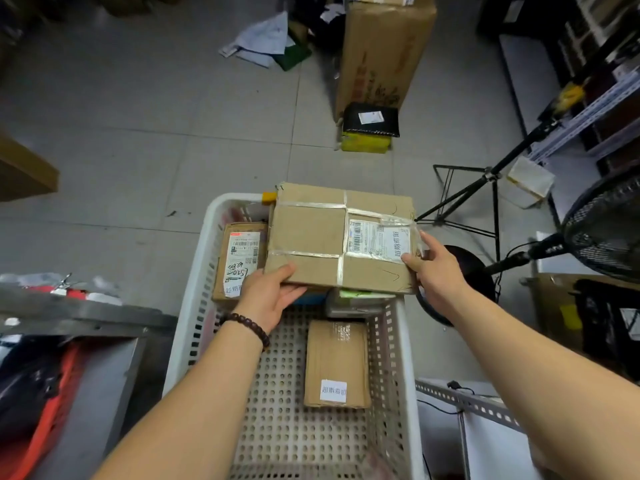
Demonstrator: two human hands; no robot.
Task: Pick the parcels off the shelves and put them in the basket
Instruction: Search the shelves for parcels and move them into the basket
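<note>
**Two grips on a taped parcel above the basket**

One flat brown parcel [311, 237], bound with clear tape and bearing a white shipping label at its near right, was held level over the far end of the white perforated basket [284, 410]. Its far edge reached past the basket's far rim and its right edge past the right rim. Whether it rested on anything beneath could not be told.

The left grip [266, 299], a bare hand, was closed on the parcel's near left corner, with the thumb laid on top and the fingers tucked below. A dark beaded bracelet [247, 323] was worn on that wrist. The right grip [436, 268] was closed on the near right corner, the thumb pressed onto the label and the fingers wrapped round the right edge.

Inside the basket, a labelled carton [239, 261] marked with handwriting was seen against the left wall, partly covered by the held parcel. A small brown box [336, 365] with a white sticker lay flat on the basket floor near the right wall. A grey item [353, 303] was partly hidden under the parcel's near edge.

On the tiled floor beyond, a tall cardboard carton [384, 53] was seen, with a black packet [370, 119] stacked on a yellow packet [363, 143] at its foot. A black tripod [464, 199] and a fan [606, 230] were placed to the right.
</note>
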